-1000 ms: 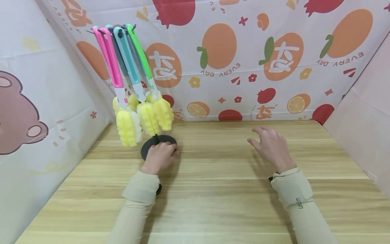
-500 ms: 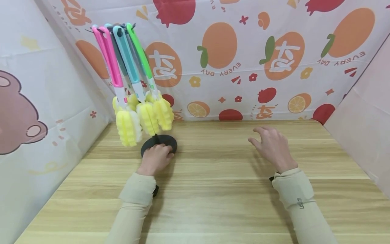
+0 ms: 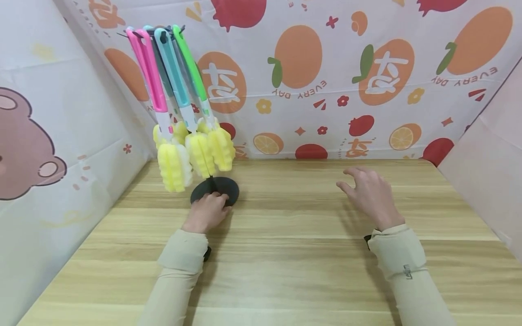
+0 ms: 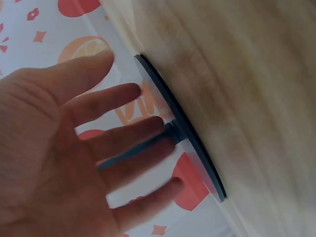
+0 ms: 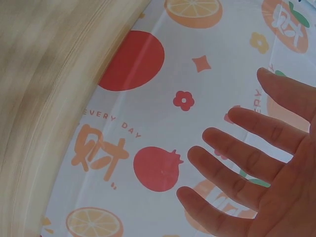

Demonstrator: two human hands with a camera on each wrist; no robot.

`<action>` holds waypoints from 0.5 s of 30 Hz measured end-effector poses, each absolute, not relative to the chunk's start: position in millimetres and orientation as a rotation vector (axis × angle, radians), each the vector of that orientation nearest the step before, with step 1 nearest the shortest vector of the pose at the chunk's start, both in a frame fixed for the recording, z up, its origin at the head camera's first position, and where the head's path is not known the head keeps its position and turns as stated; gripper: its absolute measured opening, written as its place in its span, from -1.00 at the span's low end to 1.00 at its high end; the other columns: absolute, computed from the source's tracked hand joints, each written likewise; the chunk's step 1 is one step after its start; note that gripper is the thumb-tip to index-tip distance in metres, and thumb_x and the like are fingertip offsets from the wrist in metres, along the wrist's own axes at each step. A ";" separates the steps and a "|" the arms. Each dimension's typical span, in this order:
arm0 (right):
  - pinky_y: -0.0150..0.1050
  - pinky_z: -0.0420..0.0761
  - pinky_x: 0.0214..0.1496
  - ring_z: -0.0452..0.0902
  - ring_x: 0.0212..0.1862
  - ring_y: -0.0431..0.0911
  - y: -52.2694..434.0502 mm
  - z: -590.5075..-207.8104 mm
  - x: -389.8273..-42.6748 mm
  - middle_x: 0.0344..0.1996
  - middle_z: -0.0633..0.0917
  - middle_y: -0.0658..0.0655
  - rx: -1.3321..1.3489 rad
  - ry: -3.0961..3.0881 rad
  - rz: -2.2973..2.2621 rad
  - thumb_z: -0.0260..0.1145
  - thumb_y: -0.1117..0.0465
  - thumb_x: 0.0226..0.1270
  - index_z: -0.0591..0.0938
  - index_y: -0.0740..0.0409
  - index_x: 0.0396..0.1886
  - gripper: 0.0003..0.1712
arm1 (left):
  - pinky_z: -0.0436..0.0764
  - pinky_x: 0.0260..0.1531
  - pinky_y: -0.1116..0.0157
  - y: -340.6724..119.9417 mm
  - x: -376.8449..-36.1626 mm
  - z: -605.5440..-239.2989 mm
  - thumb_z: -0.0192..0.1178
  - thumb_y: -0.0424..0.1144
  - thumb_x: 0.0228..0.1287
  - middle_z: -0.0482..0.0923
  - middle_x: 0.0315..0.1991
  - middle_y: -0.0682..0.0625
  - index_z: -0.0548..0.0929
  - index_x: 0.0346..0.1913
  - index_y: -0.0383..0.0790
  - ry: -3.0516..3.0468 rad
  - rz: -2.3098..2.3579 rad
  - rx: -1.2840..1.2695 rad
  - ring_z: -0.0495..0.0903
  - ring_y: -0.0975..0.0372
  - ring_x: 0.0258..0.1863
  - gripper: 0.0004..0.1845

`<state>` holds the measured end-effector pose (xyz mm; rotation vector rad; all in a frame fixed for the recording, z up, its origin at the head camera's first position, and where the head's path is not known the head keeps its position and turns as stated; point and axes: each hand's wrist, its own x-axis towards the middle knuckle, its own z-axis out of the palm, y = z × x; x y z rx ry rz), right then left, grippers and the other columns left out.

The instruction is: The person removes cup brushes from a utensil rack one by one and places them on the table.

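On the left of the table stands a black rack with a round base (image 3: 229,186) and a thin pole (image 4: 133,152). From its top hang several sponge brushes, with pink (image 3: 152,77), light blue (image 3: 174,68) and green (image 3: 190,65) handles and yellow sponge heads (image 3: 173,167) pointing down. My left hand (image 3: 205,213) is at the near edge of the base, overlapping it in the head view; in the left wrist view its fingers are spread and extended, the pole crossing behind them. Over the table's right side, my right hand (image 3: 373,197) holds nothing, its fingers apart.
A wood-grain table (image 3: 277,258) spans the view. Behind it rises a white cloth (image 3: 253,86) printed with fruit; another with a bear print (image 3: 28,145) covers the left side, and a pale panel (image 3: 489,158) the right.
My left hand has drawn slightly left and back, uncovering more of the round base, and its fingers have loosened. The right hand is nearly still. The head view has tilted a little.
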<state>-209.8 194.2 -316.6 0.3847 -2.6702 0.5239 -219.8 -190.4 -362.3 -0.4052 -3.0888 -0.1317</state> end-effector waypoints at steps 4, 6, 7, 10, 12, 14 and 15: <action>0.27 0.58 -0.06 0.62 0.01 0.37 193.5 -316.2 -210.7 0.01 0.68 0.45 0.395 -2.663 0.521 0.44 0.19 0.33 0.69 0.40 0.05 -0.59 | 0.53 0.01 -0.24 -192.2 -218.3 -362.0 0.17 -0.19 0.51 0.52 0.18 -0.39 0.58 0.26 -0.36 -3.202 -0.162 -0.369 0.49 -0.31 0.14 -0.59; 0.27 0.57 -0.05 0.61 0.02 0.38 193.5 -316.1 -210.8 0.03 0.68 0.45 0.391 -2.671 0.527 0.44 0.19 0.34 0.69 0.39 0.06 -0.59 | 0.48 0.08 -0.24 -192.5 -218.6 -361.1 0.15 -0.19 0.52 0.45 0.24 -0.44 0.54 0.31 -0.40 -3.245 -0.207 -0.363 0.42 -0.35 0.21 -0.56; 0.28 0.57 -0.04 0.60 0.03 0.38 193.6 -316.2 -210.9 0.03 0.68 0.45 0.389 -2.677 0.530 0.43 0.18 0.34 0.69 0.39 0.06 -0.59 | 0.46 0.11 -0.25 -192.5 -219.0 -360.8 0.14 -0.19 0.53 0.43 0.26 -0.45 0.51 0.32 -0.41 -3.260 -0.227 -0.367 0.40 -0.37 0.22 -0.54; 0.29 0.56 -0.04 0.60 0.02 0.38 194.1 -316.8 -211.1 0.04 0.68 0.45 0.386 -2.685 0.533 0.43 0.18 0.34 0.68 0.38 0.06 -0.59 | 0.41 0.17 -0.25 -192.3 -220.2 -359.3 0.15 -0.21 0.52 0.36 0.29 -0.51 0.46 0.35 -0.46 -3.291 -0.277 -0.389 0.34 -0.42 0.24 -0.51; 0.28 0.56 -0.05 0.61 -0.01 0.37 194.1 -317.2 -211.2 0.03 0.68 0.44 0.391 -2.687 0.532 0.43 0.18 0.34 0.68 0.39 0.06 -0.59 | 0.40 0.18 -0.25 -192.8 -220.8 -359.2 0.17 -0.22 0.50 0.33 0.30 -0.52 0.45 0.35 -0.47 -3.302 -0.287 -0.397 0.32 -0.43 0.24 -0.50; 0.27 0.57 -0.06 0.62 -0.03 0.36 193.8 -317.4 -211.4 0.02 0.68 0.44 0.396 -2.688 0.530 0.43 0.19 0.34 0.69 0.39 0.05 -0.59 | 0.40 0.18 -0.24 -193.6 -220.7 -359.3 0.19 -0.26 0.48 0.33 0.31 -0.52 0.45 0.35 -0.46 -3.304 -0.287 -0.400 0.31 -0.43 0.25 -0.51; 0.27 0.57 -0.06 0.62 -0.03 0.36 193.5 -317.3 -211.5 0.02 0.68 0.44 0.398 -2.690 0.530 0.43 0.19 0.34 0.69 0.39 0.05 -0.59 | 0.40 0.19 -0.23 -194.4 -220.4 -359.5 0.19 -0.27 0.48 0.32 0.31 -0.52 0.46 0.35 -0.45 -3.303 -0.289 -0.399 0.31 -0.43 0.26 -0.51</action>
